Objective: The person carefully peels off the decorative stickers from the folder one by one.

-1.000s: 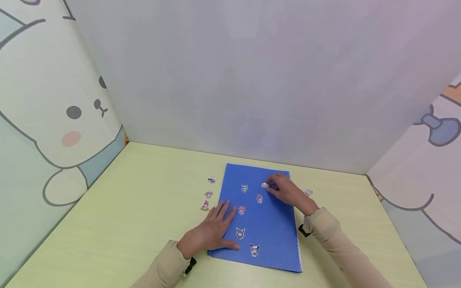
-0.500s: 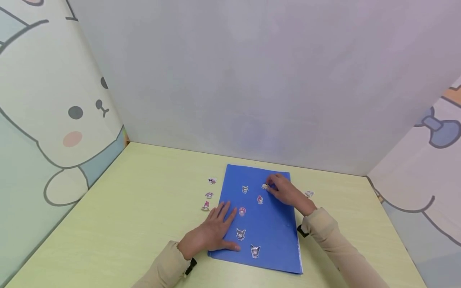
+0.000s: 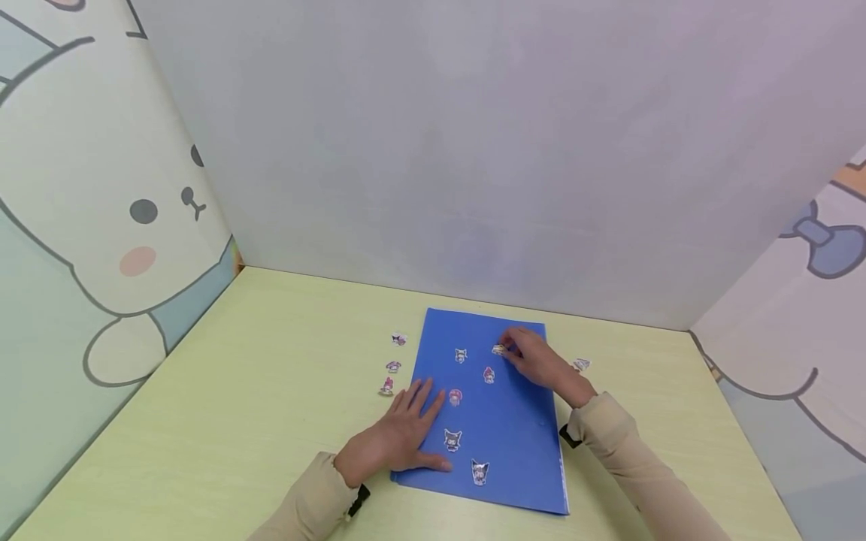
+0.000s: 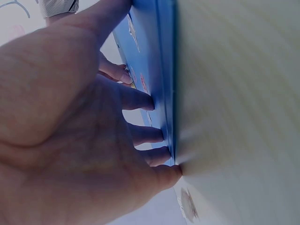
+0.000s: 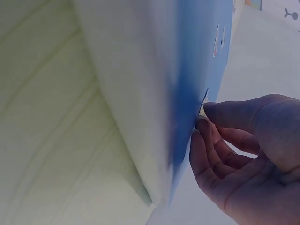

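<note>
A blue folder (image 3: 514, 428) lies on the table with several small cartoon stickers on its cover. My left hand (image 3: 395, 436) rests with spread fingers across the folder's left edge; the left wrist view shows this hand (image 4: 84, 136) with its fingertips along that edge. Near the folder's top right, my right hand (image 3: 537, 361) pinches a small yellowish sticker (image 3: 498, 349) by its right side, low over the cover. In the right wrist view, thumb and fingers of the hand (image 5: 253, 154) meet at the sticker (image 5: 203, 109), partly hiding it.
Three loose stickers, the lowest a pink one (image 3: 386, 387), lie on the table (image 3: 291, 361) left of the folder. Another sticker (image 3: 581, 364) lies to its right, beside the right forearm. A pale wall (image 3: 467, 150) rises behind the table, with cartoon-printed walls at both sides.
</note>
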`<state>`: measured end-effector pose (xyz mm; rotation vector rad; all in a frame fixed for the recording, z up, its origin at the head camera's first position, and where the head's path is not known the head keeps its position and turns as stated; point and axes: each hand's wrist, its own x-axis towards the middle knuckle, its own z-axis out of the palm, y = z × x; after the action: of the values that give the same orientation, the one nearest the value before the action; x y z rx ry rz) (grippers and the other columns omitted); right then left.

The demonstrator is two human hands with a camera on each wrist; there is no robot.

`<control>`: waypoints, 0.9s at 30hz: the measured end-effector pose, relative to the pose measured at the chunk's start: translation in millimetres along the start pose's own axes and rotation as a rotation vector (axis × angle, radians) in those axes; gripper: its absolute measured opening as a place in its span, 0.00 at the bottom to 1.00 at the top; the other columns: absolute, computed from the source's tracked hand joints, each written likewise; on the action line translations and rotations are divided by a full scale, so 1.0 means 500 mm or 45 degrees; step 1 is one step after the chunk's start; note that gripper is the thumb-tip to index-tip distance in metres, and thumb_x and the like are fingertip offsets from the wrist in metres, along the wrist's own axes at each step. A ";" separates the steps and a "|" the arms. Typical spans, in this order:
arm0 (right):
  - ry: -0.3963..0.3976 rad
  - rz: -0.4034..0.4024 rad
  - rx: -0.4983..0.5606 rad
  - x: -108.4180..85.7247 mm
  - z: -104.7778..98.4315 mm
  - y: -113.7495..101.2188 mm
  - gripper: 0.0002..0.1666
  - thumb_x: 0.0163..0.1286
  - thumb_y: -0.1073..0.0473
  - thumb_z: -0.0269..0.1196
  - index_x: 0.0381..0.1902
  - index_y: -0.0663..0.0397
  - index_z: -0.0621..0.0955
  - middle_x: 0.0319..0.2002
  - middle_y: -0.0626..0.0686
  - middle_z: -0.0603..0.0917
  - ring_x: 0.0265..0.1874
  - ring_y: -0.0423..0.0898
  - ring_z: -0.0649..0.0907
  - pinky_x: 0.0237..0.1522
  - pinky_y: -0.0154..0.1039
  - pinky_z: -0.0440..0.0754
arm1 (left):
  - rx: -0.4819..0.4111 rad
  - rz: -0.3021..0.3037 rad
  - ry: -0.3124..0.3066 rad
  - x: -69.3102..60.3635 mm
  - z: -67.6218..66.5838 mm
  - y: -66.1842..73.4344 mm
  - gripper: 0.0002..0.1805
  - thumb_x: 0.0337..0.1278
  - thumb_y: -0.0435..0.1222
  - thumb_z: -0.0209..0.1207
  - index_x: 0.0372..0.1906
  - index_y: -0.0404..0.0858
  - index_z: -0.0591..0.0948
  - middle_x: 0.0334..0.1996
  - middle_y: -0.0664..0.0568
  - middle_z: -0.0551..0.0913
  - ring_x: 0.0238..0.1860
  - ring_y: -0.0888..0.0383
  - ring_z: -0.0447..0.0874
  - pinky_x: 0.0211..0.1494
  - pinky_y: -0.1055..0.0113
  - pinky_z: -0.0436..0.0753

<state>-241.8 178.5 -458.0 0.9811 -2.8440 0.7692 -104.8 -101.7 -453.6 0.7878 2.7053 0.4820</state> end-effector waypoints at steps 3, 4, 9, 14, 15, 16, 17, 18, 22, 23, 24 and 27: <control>0.000 -0.010 -0.013 -0.001 -0.003 0.000 0.08 0.71 0.74 0.63 0.46 0.67 0.80 0.42 0.62 0.82 0.43 0.59 0.84 0.45 0.53 0.83 | 0.000 0.004 0.002 0.001 -0.001 0.001 0.59 0.56 0.61 0.68 0.80 0.31 0.56 0.80 0.31 0.50 0.80 0.33 0.45 0.77 0.38 0.53; 0.001 -0.012 -0.014 -0.002 -0.004 0.001 0.08 0.71 0.74 0.63 0.46 0.67 0.80 0.42 0.62 0.82 0.43 0.59 0.84 0.44 0.53 0.83 | -0.002 0.005 0.003 0.002 -0.002 0.002 0.59 0.56 0.61 0.68 0.80 0.31 0.56 0.80 0.31 0.50 0.80 0.33 0.45 0.77 0.38 0.53; 0.014 -0.016 -0.002 -0.005 -0.006 0.003 0.07 0.70 0.74 0.63 0.44 0.65 0.81 0.40 0.60 0.82 0.40 0.55 0.83 0.42 0.51 0.83 | -0.012 0.011 0.003 0.003 -0.005 0.004 0.59 0.56 0.61 0.69 0.80 0.31 0.56 0.80 0.31 0.50 0.80 0.33 0.45 0.77 0.38 0.53; 0.031 -0.006 -0.001 -0.004 -0.006 0.007 0.04 0.70 0.73 0.65 0.41 0.63 0.82 0.37 0.57 0.83 0.36 0.51 0.82 0.38 0.47 0.82 | -0.001 0.016 0.006 0.004 -0.005 0.004 0.59 0.57 0.61 0.68 0.80 0.31 0.56 0.80 0.31 0.50 0.80 0.33 0.45 0.77 0.38 0.54; 0.032 -0.008 0.001 -0.002 -0.006 0.007 0.03 0.70 0.72 0.65 0.40 0.64 0.82 0.37 0.57 0.83 0.35 0.50 0.82 0.38 0.46 0.82 | 0.004 0.015 0.008 0.004 -0.005 0.004 0.59 0.57 0.61 0.68 0.80 0.31 0.56 0.79 0.31 0.50 0.80 0.33 0.45 0.77 0.38 0.54; 0.032 -0.009 0.005 -0.001 -0.006 0.007 0.02 0.70 0.72 0.65 0.39 0.63 0.83 0.36 0.57 0.83 0.35 0.49 0.81 0.37 0.46 0.81 | 0.000 0.013 0.007 0.003 -0.004 0.003 0.58 0.57 0.61 0.68 0.80 0.31 0.56 0.80 0.31 0.50 0.80 0.32 0.45 0.77 0.38 0.54; 0.030 -0.009 0.006 0.000 -0.006 0.006 0.02 0.71 0.72 0.65 0.39 0.63 0.83 0.36 0.56 0.83 0.34 0.48 0.81 0.37 0.45 0.80 | 0.000 0.010 0.007 0.002 -0.004 0.003 0.59 0.56 0.61 0.68 0.80 0.31 0.56 0.80 0.31 0.50 0.80 0.32 0.45 0.77 0.38 0.54; 0.031 -0.013 0.006 0.001 -0.006 0.006 0.02 0.71 0.72 0.64 0.39 0.63 0.83 0.35 0.56 0.83 0.34 0.47 0.80 0.36 0.44 0.80 | -0.001 0.008 0.007 0.002 -0.003 0.002 0.59 0.56 0.61 0.68 0.80 0.31 0.56 0.80 0.31 0.50 0.80 0.33 0.45 0.77 0.38 0.54; 0.041 -0.011 0.018 0.004 -0.005 0.004 0.04 0.71 0.74 0.63 0.38 0.63 0.83 0.35 0.56 0.83 0.32 0.46 0.78 0.36 0.44 0.78 | -0.012 0.007 0.006 0.000 -0.002 0.000 0.59 0.57 0.61 0.68 0.80 0.31 0.56 0.80 0.31 0.49 0.80 0.33 0.44 0.78 0.38 0.53; 0.045 -0.012 0.013 0.003 -0.006 0.004 0.04 0.71 0.74 0.63 0.38 0.63 0.82 0.35 0.56 0.83 0.32 0.46 0.78 0.36 0.44 0.78 | -0.013 0.008 0.004 0.000 -0.002 0.000 0.59 0.57 0.61 0.68 0.80 0.31 0.56 0.80 0.31 0.49 0.80 0.33 0.44 0.78 0.39 0.53; 0.050 -0.009 0.015 0.003 -0.006 0.004 0.05 0.71 0.74 0.63 0.38 0.63 0.82 0.35 0.56 0.83 0.32 0.46 0.78 0.36 0.44 0.78 | -0.014 0.010 0.004 0.000 -0.002 0.000 0.59 0.57 0.61 0.68 0.80 0.30 0.56 0.80 0.31 0.49 0.80 0.33 0.44 0.78 0.38 0.53; 0.069 -0.007 0.023 -0.001 -0.009 0.006 0.06 0.71 0.76 0.62 0.39 0.63 0.82 0.36 0.56 0.84 0.33 0.47 0.79 0.37 0.46 0.79 | -0.021 0.011 -0.001 -0.001 -0.001 0.000 0.59 0.57 0.61 0.68 0.80 0.30 0.56 0.80 0.31 0.49 0.80 0.33 0.44 0.78 0.39 0.52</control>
<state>-243.7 182.8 -455.5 0.9550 -2.7920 0.8090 -104.8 -102.1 -453.0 0.7956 2.6951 0.5051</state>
